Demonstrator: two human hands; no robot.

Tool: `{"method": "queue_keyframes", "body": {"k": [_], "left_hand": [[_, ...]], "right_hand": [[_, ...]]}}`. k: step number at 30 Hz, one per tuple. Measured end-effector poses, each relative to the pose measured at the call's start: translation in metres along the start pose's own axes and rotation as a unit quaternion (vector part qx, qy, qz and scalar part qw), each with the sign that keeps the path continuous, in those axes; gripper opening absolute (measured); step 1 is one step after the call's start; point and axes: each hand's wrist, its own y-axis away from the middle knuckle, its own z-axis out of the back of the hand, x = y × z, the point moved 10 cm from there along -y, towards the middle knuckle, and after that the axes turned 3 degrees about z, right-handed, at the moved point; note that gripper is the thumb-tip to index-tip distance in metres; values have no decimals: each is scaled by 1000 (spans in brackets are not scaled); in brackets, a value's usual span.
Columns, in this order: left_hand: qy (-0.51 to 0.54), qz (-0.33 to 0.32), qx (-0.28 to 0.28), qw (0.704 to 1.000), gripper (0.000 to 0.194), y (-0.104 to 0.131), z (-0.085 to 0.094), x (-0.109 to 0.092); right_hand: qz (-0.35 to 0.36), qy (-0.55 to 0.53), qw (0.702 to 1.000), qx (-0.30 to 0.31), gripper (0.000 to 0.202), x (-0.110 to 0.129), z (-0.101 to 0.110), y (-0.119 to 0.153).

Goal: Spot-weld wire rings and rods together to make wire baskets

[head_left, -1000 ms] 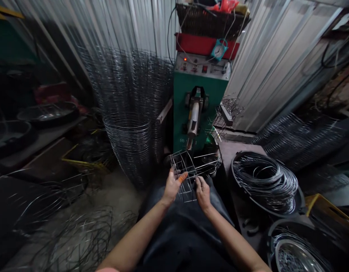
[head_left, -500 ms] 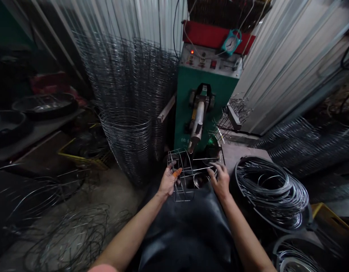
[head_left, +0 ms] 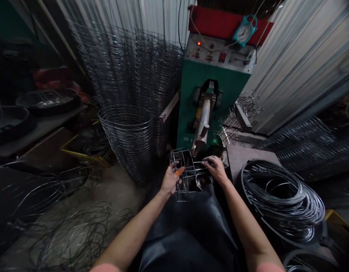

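My left hand (head_left: 171,178), with an orange cover on one finger, is closed around the left side of a small wire rack (head_left: 186,186) made of bent, crossed wires. This rack is held just below the tip of the welding machine's slanted metal arm (head_left: 203,122). My right hand (head_left: 216,169) is at the rack's right side, thumb and fingers pinched together on a thin straight wire (head_left: 197,162) that lies across toward the rack. Under my right hand sits a shiny round metal bowl (head_left: 204,182), partly hidden. A black apron (head_left: 188,230) covers my lap.
The green machine (head_left: 188,88) stands ahead, its red lamp lit and a teal clock (head_left: 244,33) on top. Tall stacks of wire rings (head_left: 126,132) rise at left. A tub of wire coils (head_left: 282,192) is at right. Loose wire (head_left: 75,238) lies on the floor at left.
My right hand has moved left toward the rack, and its fingers have come together on the wire. My left hand keeps hold of the rack. The view has shifted slightly.
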Motion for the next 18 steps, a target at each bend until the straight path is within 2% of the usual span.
{"method": "queue_keyframes", "body": {"k": [7,18], "left_hand": [[16,12,-12,1000,61,-3,-10,0],[37,24,-20,999,63,-15,-15,-4]], "right_hand": [[-14,0,1000,-6,31,-5,1,-5],[-26,-5,1000,10,26,-19,-4,-22]]}}
